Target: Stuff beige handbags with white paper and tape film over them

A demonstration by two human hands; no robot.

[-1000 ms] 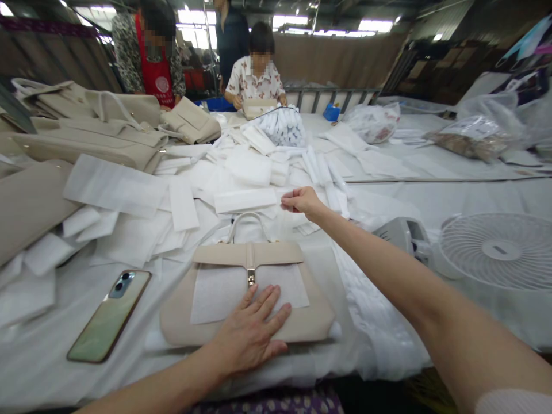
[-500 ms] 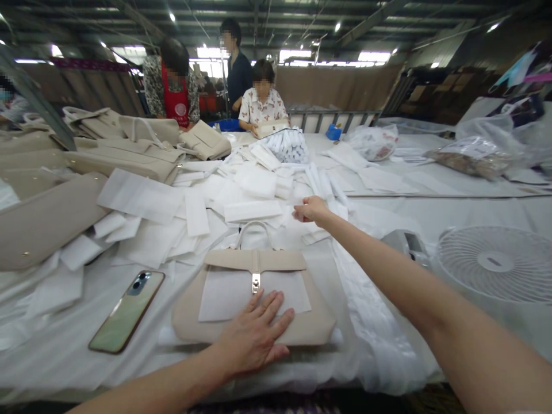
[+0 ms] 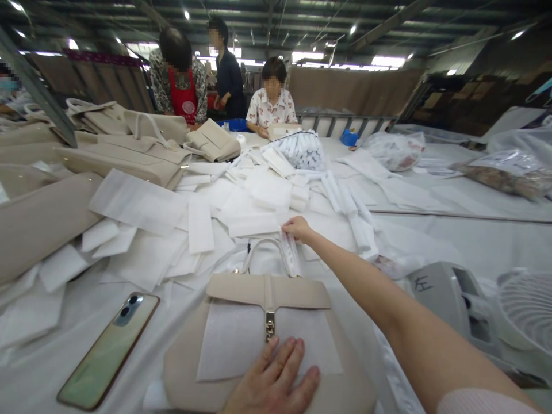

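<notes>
A beige handbag (image 3: 241,293) lies flat on the white table in front of me, with a white sheet (image 3: 233,345) tucked under its flap and a gold clasp (image 3: 269,325) in the middle. My left hand (image 3: 276,382) rests flat on the bag's front, fingers stretched out. My right hand (image 3: 296,228) reaches past the bag's handle (image 3: 259,253) and pinches a narrow white strip (image 3: 291,256) that hangs down beside the handle. Behind it spreads a heap of white sheets and strips (image 3: 259,190).
A phone (image 3: 108,349) lies left of the bag. More beige bags (image 3: 121,149) are stacked at the left. A grey device (image 3: 440,287) and a white fan (image 3: 528,305) stand at the right. Three people work at the far end, near plastic bags (image 3: 388,150).
My right hand has drawn a white strip out of the heap and brought it down toward the bag's handle. The camera has moved closer; the left hand stays on the bag.
</notes>
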